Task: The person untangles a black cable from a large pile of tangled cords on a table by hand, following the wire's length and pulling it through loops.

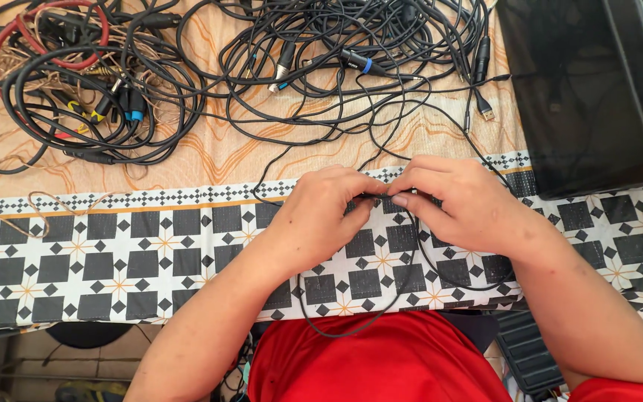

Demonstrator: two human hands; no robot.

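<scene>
- Hands meet at the worktop [113, 260] centre, over the black-and-white patterned strip of the cloth.
- Left hand [320, 216]: fingers curled shut, grip closed on a thin black cable [381, 309] — pinch sits where the two hands touch.
- Right hand [464, 202]: same story, thumb and fingers pinched on the same cable, fingertips [400, 199] against the left hand's.
- What sits between the fingertips is hidden; cannot tell if it is a plug or bare cable.
- Cable runs from the hands in a slack loop down over the worktop's near edge, in front of the red shirt [381, 365], and back up under the right hand.
- More of it leads up from the hands to the far tangle.
- Far centre: black cable pile [336, 45] with several plugs, one with a blue ring.
- Far left: second coil bundle [76, 89] — black, red and tan leads mixed.
- Far right: dark smoked bin [589, 97], just beyond the right hand, not touching it.
- Small USB-style plug [487, 112] lies loose between pile and bin.
</scene>
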